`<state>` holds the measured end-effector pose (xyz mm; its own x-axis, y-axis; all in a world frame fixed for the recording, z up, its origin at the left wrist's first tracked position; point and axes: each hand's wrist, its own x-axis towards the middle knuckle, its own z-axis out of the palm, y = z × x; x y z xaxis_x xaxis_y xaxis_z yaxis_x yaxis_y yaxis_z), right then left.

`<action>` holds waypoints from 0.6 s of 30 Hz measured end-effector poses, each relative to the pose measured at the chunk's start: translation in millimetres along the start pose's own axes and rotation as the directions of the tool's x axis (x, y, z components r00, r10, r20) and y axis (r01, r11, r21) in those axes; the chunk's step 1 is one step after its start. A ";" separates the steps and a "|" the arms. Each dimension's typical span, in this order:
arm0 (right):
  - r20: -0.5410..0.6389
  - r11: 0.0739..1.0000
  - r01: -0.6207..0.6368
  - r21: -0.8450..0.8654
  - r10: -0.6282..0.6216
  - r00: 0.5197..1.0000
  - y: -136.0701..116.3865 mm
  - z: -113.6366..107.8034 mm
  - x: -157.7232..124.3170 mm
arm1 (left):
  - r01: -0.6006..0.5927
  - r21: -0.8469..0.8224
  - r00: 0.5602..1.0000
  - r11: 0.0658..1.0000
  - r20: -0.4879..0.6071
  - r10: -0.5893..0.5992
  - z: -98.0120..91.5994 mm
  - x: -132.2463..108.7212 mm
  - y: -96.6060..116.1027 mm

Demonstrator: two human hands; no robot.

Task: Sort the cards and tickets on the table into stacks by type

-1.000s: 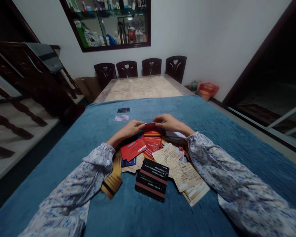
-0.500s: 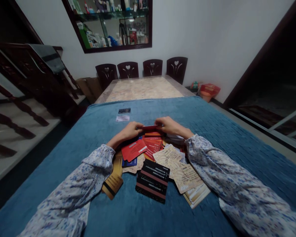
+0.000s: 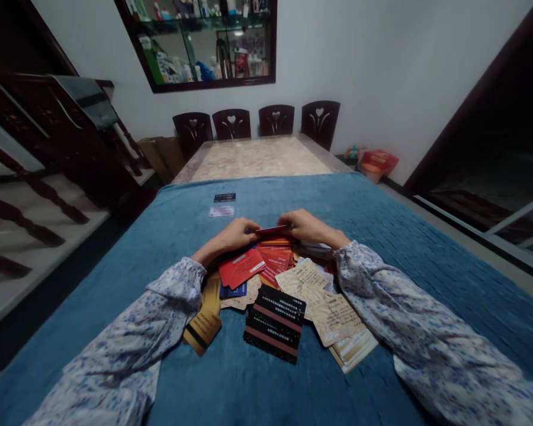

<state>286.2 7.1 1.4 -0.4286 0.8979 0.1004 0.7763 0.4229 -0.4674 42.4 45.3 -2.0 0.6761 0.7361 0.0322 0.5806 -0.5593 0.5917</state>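
Between my two hands a red card [image 3: 272, 230] is held by its ends, tipped so that mostly its edge shows. My left hand [image 3: 238, 233] pinches the left end, and my right hand [image 3: 305, 226] grips the right end. Beneath them spreads a heap of cards: red cards [image 3: 242, 268], cream patterned cards [image 3: 335, 316], black cards with brown stripes [image 3: 275, 324], gold cards [image 3: 203, 329] and a blue card [image 3: 233, 291] partly covered by others. My forearms hide some of the heap's outer edges.
Beyond my left hand, a black card [image 3: 224, 197] and a pale card [image 3: 221, 211] lie apart on the blue cloth [image 3: 182, 231]. Farther off are the bare stone tabletop [image 3: 257, 157] and several dark chairs [image 3: 276, 121]. A railing [image 3: 48, 130] stands at left.
The held red card tilts slightly, its right end now a little higher than its left. Both hands keep their hold, and the heap stays as it was.
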 end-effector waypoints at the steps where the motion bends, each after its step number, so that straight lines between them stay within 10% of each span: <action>1: 0.002 1.000 0.000 0.003 0.000 1.000 -0.9 -0.7 -0.3 | -0.002 0.006 1.000 1.000 -0.008 0.002 0.1 0.4 -0.3; 18: -0.161 0.994 0.089 -0.063 -0.098 0.982 -2.0 5.5 3.3 | 0.025 0.001 0.991 1.000 -0.134 -0.024 1.4 3.9 -0.9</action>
<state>280.8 8.5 -2.2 -0.4231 0.8598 0.2859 0.7623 0.5083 -0.4007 45.1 48.1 -3.5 0.5948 0.7940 0.1256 0.5975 -0.5412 0.5917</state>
